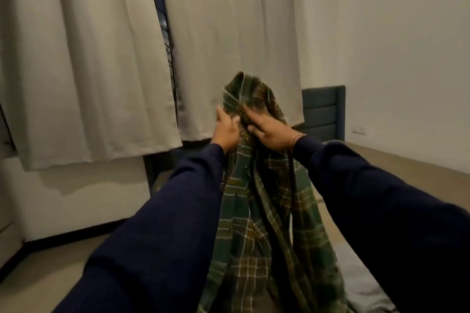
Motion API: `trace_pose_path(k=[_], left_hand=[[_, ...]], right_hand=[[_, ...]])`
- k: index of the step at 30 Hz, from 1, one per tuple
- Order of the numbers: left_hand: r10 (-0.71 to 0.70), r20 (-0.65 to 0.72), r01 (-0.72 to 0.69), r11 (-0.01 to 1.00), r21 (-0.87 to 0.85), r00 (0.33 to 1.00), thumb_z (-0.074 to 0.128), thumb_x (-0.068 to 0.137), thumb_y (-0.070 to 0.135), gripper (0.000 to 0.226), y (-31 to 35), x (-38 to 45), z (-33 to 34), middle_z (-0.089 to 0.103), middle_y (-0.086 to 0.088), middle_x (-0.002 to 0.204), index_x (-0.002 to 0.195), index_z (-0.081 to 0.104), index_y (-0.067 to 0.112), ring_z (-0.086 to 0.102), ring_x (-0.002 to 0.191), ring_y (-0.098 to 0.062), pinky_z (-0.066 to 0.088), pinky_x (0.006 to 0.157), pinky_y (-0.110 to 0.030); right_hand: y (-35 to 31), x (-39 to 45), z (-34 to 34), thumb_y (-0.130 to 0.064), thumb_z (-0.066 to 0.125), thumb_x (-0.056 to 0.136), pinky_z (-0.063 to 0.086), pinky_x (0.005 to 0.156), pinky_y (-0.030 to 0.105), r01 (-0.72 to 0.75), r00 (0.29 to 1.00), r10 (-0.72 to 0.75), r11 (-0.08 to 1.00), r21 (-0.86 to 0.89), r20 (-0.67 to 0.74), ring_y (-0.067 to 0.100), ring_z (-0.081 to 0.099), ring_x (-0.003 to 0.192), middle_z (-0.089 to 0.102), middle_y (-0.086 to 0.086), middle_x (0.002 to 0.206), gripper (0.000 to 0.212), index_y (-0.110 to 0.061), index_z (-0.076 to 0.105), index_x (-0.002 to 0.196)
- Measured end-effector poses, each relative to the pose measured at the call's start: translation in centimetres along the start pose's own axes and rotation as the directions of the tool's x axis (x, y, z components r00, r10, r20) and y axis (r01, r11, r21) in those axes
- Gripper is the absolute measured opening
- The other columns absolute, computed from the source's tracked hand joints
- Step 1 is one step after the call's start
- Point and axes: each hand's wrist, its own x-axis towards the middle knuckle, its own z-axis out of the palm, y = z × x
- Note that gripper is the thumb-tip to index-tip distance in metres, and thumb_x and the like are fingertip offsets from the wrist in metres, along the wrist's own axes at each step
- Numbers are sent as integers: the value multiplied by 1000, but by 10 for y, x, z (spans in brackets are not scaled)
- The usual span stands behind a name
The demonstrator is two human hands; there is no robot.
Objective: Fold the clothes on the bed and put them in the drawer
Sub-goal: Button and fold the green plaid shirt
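Observation:
A green plaid shirt point(267, 211) hangs in the air in front of me, bunched at the top and trailing down past the bottom of the view. My left hand point(226, 129) grips its upper part from the left. My right hand point(272, 129), with a thin bracelet at the wrist, holds the same bunched top from the right. Both arms are in dark blue sleeves and stretched forward. A strip of grey bed cover point(366, 284) shows at the lower right, under the shirt. No drawer is in view.
Long pale curtains point(89, 58) hang ahead and to the left, with a dark gap between them. A dark upholstered headboard point(323, 112) stands against the white wall at right. Tan floor point(45, 267) lies at lower left.

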Motion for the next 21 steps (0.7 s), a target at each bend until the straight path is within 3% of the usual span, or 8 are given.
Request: trace_pose_path(k=[3, 7, 9, 11, 14, 16, 19, 21], left_hand=[[-197, 345, 91, 949, 301, 918, 53, 99, 29, 72, -111, -37, 43, 32, -17, 156, 156, 16, 5, 35, 142, -38, 31, 117, -44], [-469, 451, 201, 828, 523, 759, 62, 94, 33, 53, -211, -154, 72, 58, -13, 135, 139, 46, 10, 58, 120, -30, 48, 101, -38], [-605, 403, 290, 736, 612, 686, 63, 93, 38, 53, -244, -209, 80, 60, -13, 132, 135, 50, 11, 59, 118, -30, 49, 101, -39], [-723, 267, 394, 604, 693, 637, 61, 90, 49, 62, -265, -254, 83, 54, -12, 137, 138, 46, 12, 54, 123, -31, 46, 104, -42], [-790, 37, 453, 389, 802, 613, 47, 93, 63, 68, -283, -294, 77, 47, -12, 140, 139, 44, 13, 46, 127, -30, 43, 102, -42], [-792, -35, 437, 299, 849, 610, 41, 91, 70, 70, -280, -306, 68, 51, -10, 135, 134, 47, 16, 49, 121, -28, 44, 97, -41], [-789, -78, 484, 293, 825, 610, 49, 90, 64, 60, -286, -308, 52, 57, -7, 129, 127, 50, 16, 54, 115, -26, 44, 93, -40], [-809, -1, 586, 426, 689, 588, 52, 96, 46, 38, -297, -301, 40, 63, -8, 118, 116, 56, 13, 60, 103, -27, 47, 91, -38]], right_hand=[[41, -43, 74, -21, 41, 107, 21, 120, 32, -124, 961, 120, 992, -1, 248, 27, 30, 149, 31, 13, 161, 54, -13, 25, 159], [75, -139, 180, -28, 49, 104, 43, 107, 37, -370, 860, 313, 926, 70, 402, 25, 55, 125, 58, 12, 140, 39, -14, 53, 141], [79, -189, 230, -32, 56, 101, 50, 98, 37, -507, 777, 417, 859, 76, 472, 21, 61, 111, 64, 9, 128, 32, -14, 60, 128], [73, -234, 273, -40, 62, 97, 51, 95, 33, -613, 693, 520, 790, 27, 499, 18, 60, 107, 63, 7, 126, 37, -14, 59, 125], [55, -277, 320, -57, 60, 91, 47, 101, 36, -669, 637, 683, 720, -184, 358, 25, 51, 123, 47, 8, 141, 68, -15, 41, 140], [48, -286, 331, -60, 58, 91, 48, 98, 37, -742, 578, 779, 626, -241, 242, 28, 52, 122, 45, 9, 140, 71, -14, 36, 141], [60, -284, 334, -46, 55, 97, 50, 94, 39, -794, 561, 806, 588, -156, 188, 28, 57, 112, 55, 9, 127, 34, -19, 53, 118], [66, -281, 331, -34, 53, 99, 50, 89, 42, -812, 583, 801, 581, 60, 134, 27, 57, 98, 60, 9, 109, 12, -23, 55, 95]])
